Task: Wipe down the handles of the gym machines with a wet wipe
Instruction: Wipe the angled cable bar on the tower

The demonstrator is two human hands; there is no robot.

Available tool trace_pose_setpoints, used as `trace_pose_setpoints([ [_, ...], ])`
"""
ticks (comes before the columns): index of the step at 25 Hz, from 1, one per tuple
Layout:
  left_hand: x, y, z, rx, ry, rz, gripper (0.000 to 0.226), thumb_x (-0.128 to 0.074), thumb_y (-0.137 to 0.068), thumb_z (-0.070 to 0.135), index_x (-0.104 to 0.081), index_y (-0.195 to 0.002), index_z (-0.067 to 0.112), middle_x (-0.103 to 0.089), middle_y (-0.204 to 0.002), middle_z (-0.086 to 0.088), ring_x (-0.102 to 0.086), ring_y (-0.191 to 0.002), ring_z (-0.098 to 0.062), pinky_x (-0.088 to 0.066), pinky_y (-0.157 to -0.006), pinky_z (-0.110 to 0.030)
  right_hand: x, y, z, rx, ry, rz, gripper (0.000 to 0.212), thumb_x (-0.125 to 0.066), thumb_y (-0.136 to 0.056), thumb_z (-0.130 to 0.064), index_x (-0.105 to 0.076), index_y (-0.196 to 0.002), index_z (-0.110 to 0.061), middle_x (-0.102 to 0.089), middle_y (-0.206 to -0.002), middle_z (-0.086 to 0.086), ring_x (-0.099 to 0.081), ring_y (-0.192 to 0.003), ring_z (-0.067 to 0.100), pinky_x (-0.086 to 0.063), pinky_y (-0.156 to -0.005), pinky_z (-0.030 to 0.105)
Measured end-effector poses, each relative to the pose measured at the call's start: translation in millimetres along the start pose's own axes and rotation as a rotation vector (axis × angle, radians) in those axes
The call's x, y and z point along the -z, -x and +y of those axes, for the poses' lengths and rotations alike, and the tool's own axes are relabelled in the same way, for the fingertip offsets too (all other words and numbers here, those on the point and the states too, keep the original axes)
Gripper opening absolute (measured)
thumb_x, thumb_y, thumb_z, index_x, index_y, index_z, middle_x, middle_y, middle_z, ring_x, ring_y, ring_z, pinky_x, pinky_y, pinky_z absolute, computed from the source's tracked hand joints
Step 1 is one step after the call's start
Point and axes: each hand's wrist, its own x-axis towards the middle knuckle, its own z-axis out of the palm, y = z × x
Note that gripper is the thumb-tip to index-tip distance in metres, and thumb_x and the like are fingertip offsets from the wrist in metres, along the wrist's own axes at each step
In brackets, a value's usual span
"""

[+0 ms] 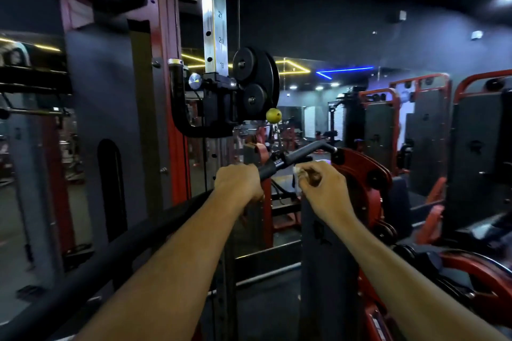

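Handle (pixel 293 156) gripped by left hand (pixel 238 180); right hand (pixel 321 184) closed, apparently pinching wipe (pixel 300 171) beside it.

Yellow ball (pixel 273 115) under black pulleys (pixel 255 81), beside numbered steel post (pixel 214 22).

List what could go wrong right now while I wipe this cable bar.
1. The bar hangs from a cable clip under the yellow stopper ball, so it could swing or twist away even with the left hand gripping it.
2. The wet wipe is bunched small in the right hand; it may miss parts of the grip.
3. The pulley wheels sit close above; raised fingers might get pinched.
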Motion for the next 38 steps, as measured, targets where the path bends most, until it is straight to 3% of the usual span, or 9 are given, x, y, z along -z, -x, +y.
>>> trace_pose_setpoints([
  [6, -21.6, -18.9, 3.9, 0.03, -0.086, 0.033, 0.033, -0.062, -0.092, 0.013, -0.057, -0.125, 0.015, -0.051, -0.097, -0.006, -0.062, -0.097, -0.03, -0.044, -0.073, -0.039, -42.1, -47.0, 48.6, 0.211, 0.022, -0.072, 0.019, -0.068, -0.093, -0.007, -0.073, -0.108, -0.016, -0.061, -0.11, -0.003, -0.061, -0.104, 0.008, -0.047, -0.095, 0.014],
  [8, -29.3, -19.9, 4.2, 0.032, -0.107, 0.047, 0.03, -0.062, -0.092, 0.014, -0.056, -0.121, 0.016, -0.048, -0.091, -0.004, -0.056, -0.087, -0.028, -0.043, -0.071, -0.039, -67.5, -54.2, 51.7, 0.258, 0.001, -0.084, 0.018, -0.065, -0.093, -0.004, -0.074, -0.108, -0.01, -0.06, -0.106, 0.002, -0.06, -0.098, 0.012, -0.045, -0.092, 0.008],
  [11, -38.0, -20.6, 0.1, 0.041, -0.115, 0.077, 0.027, -0.061, -0.092, 0.013, -0.055, -0.118, 0.018, -0.04, -0.08, -0.001, -0.051, -0.078, -0.026, -0.043, -0.067, -0.039, -98.6, -52.5, 51.7, 0.236, -0.03, -0.049, 0.015, -0.063, -0.094, -0.006, -0.074, -0.105, -0.008, -0.053, -0.102, -0.001, -0.06, -0.084, 0.013, -0.053, -0.081, 0.023],
  [15, -42.7, -15.8, -3.4, 0.069, -0.115, 0.105, 0.026, -0.06, -0.091, 0.012, -0.052, -0.115, 0.019, -0.043, -0.078, 0.0, -0.053, -0.074, -0.025, -0.046, -0.065, -0.039, -108.2, -31.3, 58.5, 0.298, -0.152, -0.054, 0.02, -0.065, -0.092, 0.001, -0.073, -0.109, -0.006, -0.057, -0.103, 0.002, -0.057, -0.088, 0.006, -0.046, -0.088, 0.01],
  [19, -47.5, -11.3, -2.6, 0.074, -0.123, 0.14, 0.03, -0.062, -0.092, 0.013, -0.051, -0.119, 0.019, -0.044, -0.078, 0.001, -0.055, -0.074, -0.023, -0.047, -0.063, -0.039, -104.0, -48.8, 66.9, 0.28, -0.143, -0.022, 0.018, -0.064, -0.094, -0.002, -0.073, -0.108, -0.009, -0.055, -0.104, -0.002, -0.058, -0.086, 0.005, -0.052, -0.086, 0.019],
  [24, -53.2, -9.7, -2.5, 0.084, -0.122, 0.143, 0.033, -0.059, -0.093, 0.01, -0.048, -0.123, 0.018, -0.043, -0.077, 0.001, -0.052, -0.071, -0.022, -0.045, -0.062, -0.038, -108.2, -34.5, 53.5, 0.332, -0.161, -0.083, 0.018, -0.064, -0.095, -0.001, -0.073, -0.11, -0.003, -0.055, -0.102, -0.002, -0.051, -0.089, -0.004, -0.039, -0.086, 0.0],
  [27, -56.7, -6.5, -5.5, 0.1, -0.065, 0.118, 0.037, -0.061, -0.092, 0.012, -0.048, -0.127, 0.019, -0.048, -0.08, 0.001, -0.057, -0.073, -0.023, -0.051, -0.064, -0.039, -95.3, -30.9, 70.9, 0.416, -0.139, -0.14, 0.023, -0.065, -0.095, -0.004, -0.072, -0.117, -0.008, -0.056, -0.103, -0.003, -0.052, -0.087, -0.003, -0.046, -0.085, 0.008],
  [31, -67.2, -2.9, -4.0, 0.114, -0.005, 0.112, 0.035, -0.063, -0.095, 0.018, -0.046, -0.126, 0.02, -0.045, -0.078, 0.003, -0.056, -0.071, -0.021, -0.051, -0.063, -0.038, -95.3, -59.6, 68.1, 0.352, -0.065, -0.066, 0.016, -0.063, -0.096, -0.007, -0.072, -0.109, -0.009, -0.054, -0.104, -0.003, -0.058, -0.084, 0.006, -0.054, -0.085, 0.021],
  [38, -77.9, 0.0, -6.5, 0.126, 0.032, 0.129, 0.036, -0.062, -0.096, 0.019, -0.043, -0.126, 0.019, -0.049, -0.084, 0.002, -0.053, -0.068, -0.018, -0.048, -0.06, -0.035, -95.1, -40.7, 64.9, 0.467, -0.051, -0.183, 0.016, -0.064, -0.096, -0.006, -0.07, -0.111, -0.004, -0.058, -0.108, 0.002, -0.062, -0.09, 0.01, -0.052, -0.088, 0.017],
])
